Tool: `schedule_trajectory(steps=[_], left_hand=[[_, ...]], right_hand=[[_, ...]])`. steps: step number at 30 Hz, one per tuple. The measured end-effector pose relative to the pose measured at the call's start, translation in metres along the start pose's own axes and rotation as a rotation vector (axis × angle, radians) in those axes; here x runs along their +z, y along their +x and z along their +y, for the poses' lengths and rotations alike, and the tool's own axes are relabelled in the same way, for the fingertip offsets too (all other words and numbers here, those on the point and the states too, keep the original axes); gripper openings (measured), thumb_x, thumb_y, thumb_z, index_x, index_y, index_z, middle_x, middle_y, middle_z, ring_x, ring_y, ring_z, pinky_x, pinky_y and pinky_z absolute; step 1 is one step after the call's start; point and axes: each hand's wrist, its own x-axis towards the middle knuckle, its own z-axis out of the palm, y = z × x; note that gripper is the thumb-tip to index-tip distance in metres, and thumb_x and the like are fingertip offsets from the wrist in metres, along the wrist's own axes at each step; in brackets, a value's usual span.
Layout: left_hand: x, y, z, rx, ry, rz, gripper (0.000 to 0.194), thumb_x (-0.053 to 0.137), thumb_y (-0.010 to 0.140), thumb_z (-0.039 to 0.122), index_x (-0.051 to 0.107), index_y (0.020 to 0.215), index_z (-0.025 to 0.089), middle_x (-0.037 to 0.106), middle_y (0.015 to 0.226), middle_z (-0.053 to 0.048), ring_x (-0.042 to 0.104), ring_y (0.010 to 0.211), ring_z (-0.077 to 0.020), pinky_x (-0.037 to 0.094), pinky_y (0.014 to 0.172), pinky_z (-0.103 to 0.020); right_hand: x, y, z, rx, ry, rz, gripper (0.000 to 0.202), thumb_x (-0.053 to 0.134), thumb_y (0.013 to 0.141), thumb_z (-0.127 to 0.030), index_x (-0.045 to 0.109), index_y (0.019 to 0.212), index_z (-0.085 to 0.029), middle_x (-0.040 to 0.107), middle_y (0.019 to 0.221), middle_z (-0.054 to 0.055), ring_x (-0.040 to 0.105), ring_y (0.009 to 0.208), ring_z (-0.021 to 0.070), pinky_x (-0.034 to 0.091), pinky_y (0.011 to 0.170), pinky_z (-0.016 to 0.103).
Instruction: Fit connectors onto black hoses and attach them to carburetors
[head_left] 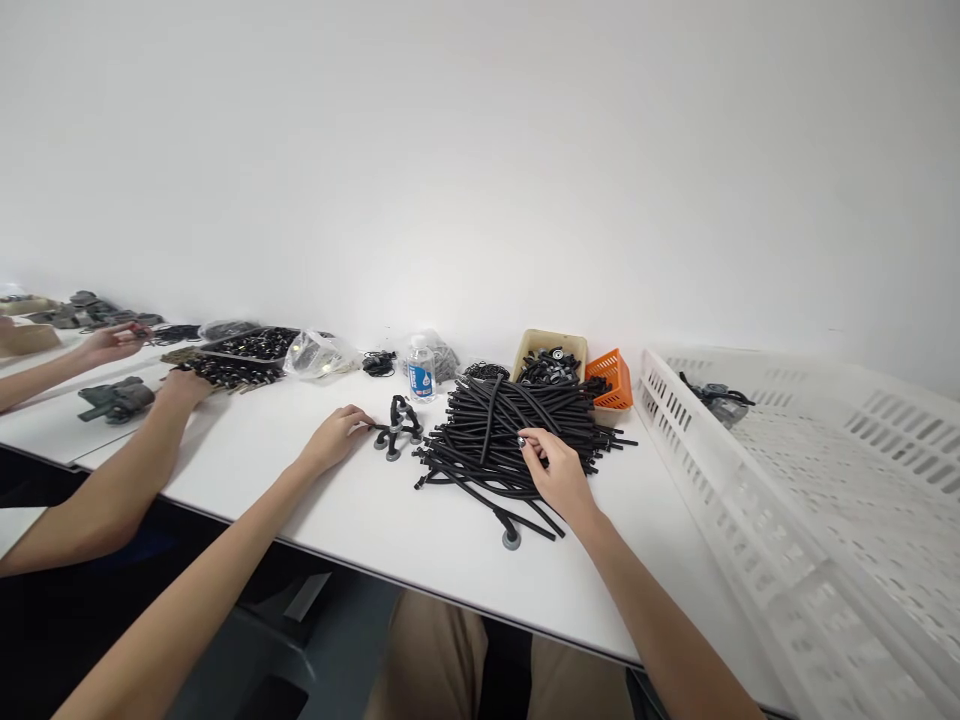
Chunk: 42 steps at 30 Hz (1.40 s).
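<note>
Over black flexible tubes [490,425], the right hand [559,477] is seemingly pinching a silvery piece [521,441], needing steadiness; the left hand [335,440], grip unclear, is touching black-grey fittings [397,427].

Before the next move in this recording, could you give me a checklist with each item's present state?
1. Small shiny part held in the right hand: ok.
2. Left hand gripping the black tubular fittings with round grey ends: cannot tell.
3. Slim black flexible tubes all lying parallel: not ok, many cross.
4. Clear plastic bottle with blue label upright: ok.
5. Co-worker's nearer hand apart from the left hand: ok.
</note>
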Motion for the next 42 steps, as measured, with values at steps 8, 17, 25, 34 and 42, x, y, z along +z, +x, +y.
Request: schedule_trajectory(steps=[8, 17, 25, 34, 42], left_hand=[[-0.016, -0.017, -0.021, -0.123, 0.109, 0.104, 0.037, 0.034, 0.091, 0.042, 0.059, 0.105, 0.018, 0.066, 0.112, -0.014, 0.059, 0.103, -0.0303, 0.046, 0.090, -0.042], [-0.039, -0.037, 0.023, 0.049, 0.283, 0.270, 0.034, 0.033, 0.096, 0.040, 0.059, 0.102, 0.020, 0.071, 0.098, -0.011, 0.065, 0.092, -0.0287, 0.046, 0.089, -0.044], [-0.049, -0.048, 0.103, 0.308, 0.069, 0.507, 0.015, 0.047, 0.094, 0.031, 0.057, 0.098, 0.022, 0.070, 0.088, -0.007, 0.066, 0.082, -0.0230, 0.052, 0.076, -0.036], [0.005, -0.009, 0.223, 0.601, -0.239, 0.330, 0.010, 0.045, 0.095, 0.021, 0.054, 0.100, 0.019, 0.067, 0.085, -0.005, 0.064, 0.075, -0.0163, 0.051, 0.072, -0.029], [0.055, 0.032, 0.262, 0.769, -0.326, 0.473, 0.008, 0.045, 0.095, 0.017, 0.053, 0.098, 0.018, 0.068, 0.085, -0.004, 0.066, 0.073, -0.0148, 0.052, 0.068, -0.026]], right_hand=[[0.000, -0.002, 0.001, -0.009, -0.002, -0.016, 0.021, 0.047, 0.095, -0.023, 0.064, 0.107, -0.019, 0.069, 0.090, 0.006, 0.065, 0.079, 0.0177, 0.055, 0.081, 0.032], [0.000, -0.001, 0.001, -0.016, -0.012, -0.019, 0.020, 0.047, 0.095, -0.023, 0.065, 0.105, -0.020, 0.069, 0.089, 0.006, 0.065, 0.078, 0.0178, 0.054, 0.081, 0.033], [0.000, -0.002, -0.002, -0.014, -0.025, -0.030, 0.020, 0.047, 0.095, -0.023, 0.064, 0.105, -0.020, 0.069, 0.088, 0.005, 0.064, 0.077, 0.0178, 0.054, 0.079, 0.032], [-0.003, -0.001, -0.001, -0.022, 0.006, 0.011, 0.023, 0.046, 0.096, -0.023, 0.063, 0.110, -0.020, 0.070, 0.096, 0.007, 0.067, 0.086, 0.0184, 0.054, 0.083, 0.032], [-0.004, 0.002, 0.003, -0.057, -0.057, 0.136, 0.028, 0.049, 0.095, -0.021, 0.061, 0.120, -0.019, 0.070, 0.105, 0.009, 0.066, 0.093, 0.0196, 0.055, 0.083, 0.033]])
